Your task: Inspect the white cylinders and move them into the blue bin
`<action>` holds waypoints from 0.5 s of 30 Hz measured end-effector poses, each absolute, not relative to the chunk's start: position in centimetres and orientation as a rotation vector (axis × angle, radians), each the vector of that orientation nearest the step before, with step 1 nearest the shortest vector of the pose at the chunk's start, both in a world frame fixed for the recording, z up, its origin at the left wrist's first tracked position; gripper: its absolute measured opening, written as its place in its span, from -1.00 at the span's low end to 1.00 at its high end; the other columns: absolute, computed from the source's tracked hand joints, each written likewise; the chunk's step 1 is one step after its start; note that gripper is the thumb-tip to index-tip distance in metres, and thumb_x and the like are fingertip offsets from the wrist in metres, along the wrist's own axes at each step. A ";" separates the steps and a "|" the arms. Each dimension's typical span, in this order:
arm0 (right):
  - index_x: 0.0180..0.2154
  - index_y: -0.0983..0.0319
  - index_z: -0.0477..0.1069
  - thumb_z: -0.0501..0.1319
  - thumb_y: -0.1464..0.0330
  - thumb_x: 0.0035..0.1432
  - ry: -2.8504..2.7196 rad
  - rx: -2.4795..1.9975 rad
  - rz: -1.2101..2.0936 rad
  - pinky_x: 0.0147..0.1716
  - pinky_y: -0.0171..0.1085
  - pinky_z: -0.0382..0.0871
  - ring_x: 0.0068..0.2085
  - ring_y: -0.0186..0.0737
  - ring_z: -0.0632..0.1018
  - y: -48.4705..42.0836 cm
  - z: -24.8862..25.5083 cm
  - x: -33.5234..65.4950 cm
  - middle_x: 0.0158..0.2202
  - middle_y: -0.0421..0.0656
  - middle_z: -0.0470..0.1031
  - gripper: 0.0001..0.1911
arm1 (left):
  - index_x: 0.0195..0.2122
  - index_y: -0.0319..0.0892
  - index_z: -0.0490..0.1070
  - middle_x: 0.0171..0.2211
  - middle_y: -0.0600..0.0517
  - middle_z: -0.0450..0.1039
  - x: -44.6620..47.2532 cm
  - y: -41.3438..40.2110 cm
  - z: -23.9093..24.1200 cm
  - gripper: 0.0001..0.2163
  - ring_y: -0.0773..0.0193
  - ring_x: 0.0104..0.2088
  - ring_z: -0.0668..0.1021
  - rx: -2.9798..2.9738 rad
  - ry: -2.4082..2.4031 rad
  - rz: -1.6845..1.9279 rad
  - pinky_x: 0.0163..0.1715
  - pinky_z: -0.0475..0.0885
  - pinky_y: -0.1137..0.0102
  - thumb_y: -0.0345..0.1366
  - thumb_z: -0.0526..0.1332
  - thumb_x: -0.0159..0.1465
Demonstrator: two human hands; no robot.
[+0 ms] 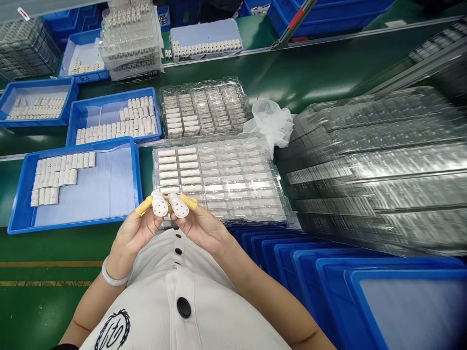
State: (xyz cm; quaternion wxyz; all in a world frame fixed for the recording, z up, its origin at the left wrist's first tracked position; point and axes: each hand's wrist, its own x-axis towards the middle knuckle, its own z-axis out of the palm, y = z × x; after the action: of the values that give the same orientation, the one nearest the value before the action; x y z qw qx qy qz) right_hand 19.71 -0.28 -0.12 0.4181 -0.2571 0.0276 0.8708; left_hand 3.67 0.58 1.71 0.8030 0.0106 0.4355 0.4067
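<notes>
My left hand (140, 224) is closed on a white cylindrical part (159, 204) with small holes in its round end. A matching white cylinder (179, 206) sits in my right hand (200, 224), its holed end also turned up toward me. Yellow finger covers are on fingers of both hands. The two cylinders are side by side over the near edge of a clear plastic tray (241, 192), whose left two columns hold white cylinders. Left of my hands lies a blue tray (105, 194) with a paper-like liner and rows of upright white cylinders (54, 172).
Further back are another blue tray (114, 97) of cylinders and a filled clear tray (204, 107). A crumpled white plastic bag (272, 124) lies beside it. Tall stacked clear trays (379, 170) stand on the right, with stacked blue trays (328, 272) below them.
</notes>
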 end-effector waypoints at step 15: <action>-0.25 0.37 0.42 -0.01 0.38 0.37 0.230 -0.633 2.202 -0.47 -0.56 0.53 -0.45 -0.44 0.58 -0.6 0.0 19.1 -0.41 -0.14 0.55 -0.72 | -0.25 -0.28 0.36 -0.35 -0.03 0.47 3.8 0.3 2.2 -0.79 0.45 -0.46 0.55 -0.161 0.966 0.929 -0.47 0.51 0.62 -0.42 -0.06 0.40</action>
State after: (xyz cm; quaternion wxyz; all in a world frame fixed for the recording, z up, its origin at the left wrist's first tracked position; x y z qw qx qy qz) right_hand 19.09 -0.57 0.01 0.4074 -0.2510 0.0913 0.8733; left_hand 3.83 0.26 2.16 0.7809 -0.0747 0.4470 0.4299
